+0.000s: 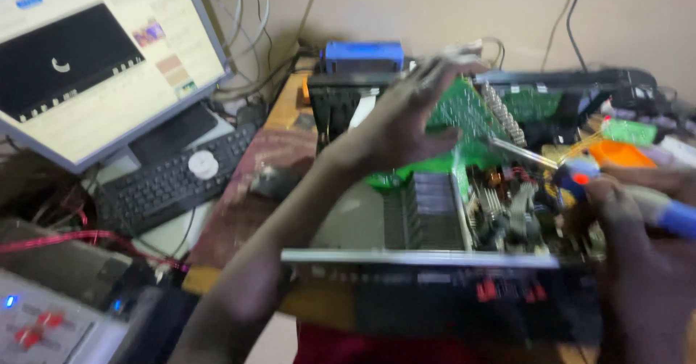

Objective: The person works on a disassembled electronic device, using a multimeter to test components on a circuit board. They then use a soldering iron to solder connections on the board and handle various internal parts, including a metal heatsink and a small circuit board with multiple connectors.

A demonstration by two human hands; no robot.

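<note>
An opened electronic device chassis (pixel 428 257) sits before me, its insides full of parts and a heatsink (pixel 433 210). My left hand (pixel 406 121) reaches over it, fingers spread against a tilted green circuit board (pixel 464 110) that it lifts by the edge. My right hand (pixel 627 212) grips a blue-handled soldering iron (pixel 670 215) with an orange collar; its metal tip (pixel 518 150) points left toward the board. The picture is blurred by motion.
A monitor (pixel 94 52) and black keyboard (pixel 174 179) stand at the left. A grey box with red buttons (pixel 43 324) is at lower left. A blue box (pixel 362 54), cables, an orange object (pixel 620 154) and small green boards lie at the back.
</note>
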